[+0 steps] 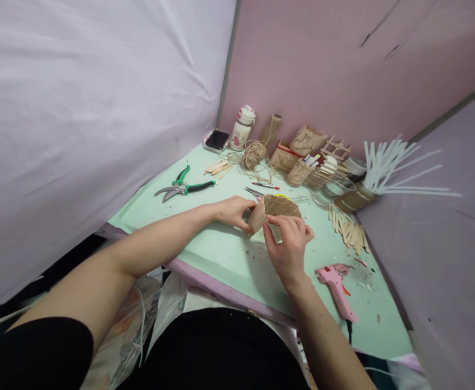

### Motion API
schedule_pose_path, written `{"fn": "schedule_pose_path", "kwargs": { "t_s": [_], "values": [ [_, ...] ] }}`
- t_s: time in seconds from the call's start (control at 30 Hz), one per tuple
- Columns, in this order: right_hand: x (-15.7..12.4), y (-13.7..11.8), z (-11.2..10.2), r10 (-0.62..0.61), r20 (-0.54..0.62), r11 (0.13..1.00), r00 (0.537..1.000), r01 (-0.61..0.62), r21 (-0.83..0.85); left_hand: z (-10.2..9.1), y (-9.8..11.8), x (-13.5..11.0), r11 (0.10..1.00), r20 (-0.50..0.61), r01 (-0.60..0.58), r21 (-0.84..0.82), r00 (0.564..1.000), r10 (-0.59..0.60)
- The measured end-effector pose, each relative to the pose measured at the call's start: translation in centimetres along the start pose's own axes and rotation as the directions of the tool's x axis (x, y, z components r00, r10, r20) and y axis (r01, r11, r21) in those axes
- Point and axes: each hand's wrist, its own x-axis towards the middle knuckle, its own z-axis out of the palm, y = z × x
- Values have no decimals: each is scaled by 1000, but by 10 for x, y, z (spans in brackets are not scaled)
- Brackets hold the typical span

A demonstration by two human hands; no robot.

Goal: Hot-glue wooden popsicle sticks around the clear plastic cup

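Note:
A small open box made of wooden craft sticks (257, 218) stands on the green tabletop, with a scalloped upper edge. My left hand (234, 212) grips its left side, fingers behind and thumb in front. With thumb and forefinger together, my right hand (288, 244) pinches at the near upper edge of the same box. Whether a loose stick is between those fingertips I cannot tell. Part of the box's near side is hidden behind my right hand. Just behind the box lie scissors (254, 192), partly covered by it.
Green-handled pruning shears (184, 187) lie at left. A pink glue gun (337, 290) rests at right, near loose craft sticks (351, 230). Along the back stand a bottle (242, 129), a twine ball (255, 154), a pen holder (300, 172) and a container of white glue sticks (357, 199).

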Motion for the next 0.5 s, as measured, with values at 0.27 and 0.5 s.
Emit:
{"fn": "schedule_pose_path", "kwargs": {
  "t_s": [0.27,0.5],
  "values": [
    [1,2,0,-8,-10,1000,1000,8,2,1,-2,3,1000,-18,-9,-21,1000,8],
    [1,6,0,-3,18,1000,1000,3,18,5,-8,4,1000,-17,15,-23,1000,-15]
  ]
}}
